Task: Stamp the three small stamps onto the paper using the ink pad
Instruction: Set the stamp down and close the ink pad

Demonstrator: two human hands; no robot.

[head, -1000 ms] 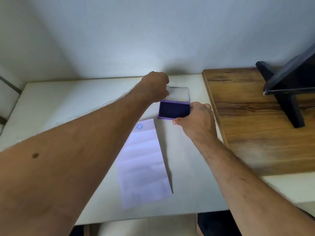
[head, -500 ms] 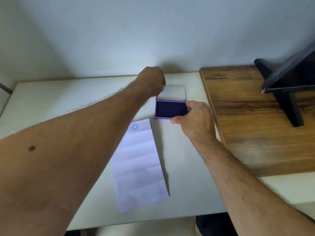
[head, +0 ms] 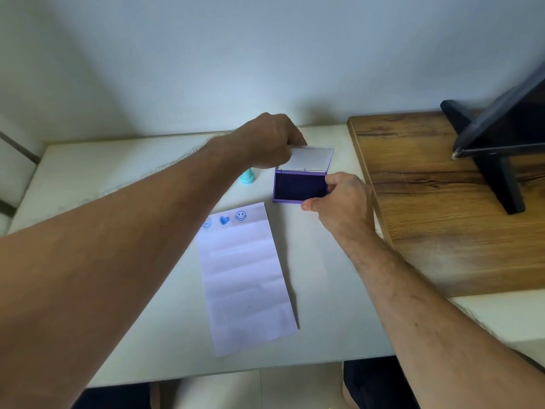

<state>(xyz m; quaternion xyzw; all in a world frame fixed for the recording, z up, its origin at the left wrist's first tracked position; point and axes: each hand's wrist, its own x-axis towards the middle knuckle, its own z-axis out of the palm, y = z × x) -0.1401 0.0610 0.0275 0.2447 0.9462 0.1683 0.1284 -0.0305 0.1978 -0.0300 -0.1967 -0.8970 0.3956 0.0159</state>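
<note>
A purple ink pad (head: 299,188) lies open on the white table (head: 118,172), its clear lid (head: 312,159) tilted up at the back. My left hand (head: 269,143) pinches the lid's left edge. My right hand (head: 343,202) grips the pad's front right corner. A creased white paper (head: 244,278) lies in front of the pad and bears three blue prints along its top: a round mark, a heart and a smiley (head: 241,216). One small teal stamp (head: 247,176) stands left of the pad, partly hidden by my left wrist. Other stamps are hidden.
A wooden board (head: 427,202) lies on the table's right side, with a black stand and dark screen (head: 501,149) on it. A pale wall (head: 265,54) rises right behind the table. The table's front edge runs just below the paper.
My left hand has shifted right onto the lid and raised it a little. The view has moved, so the teal stamp and two more prints now show beside my left arm.
</note>
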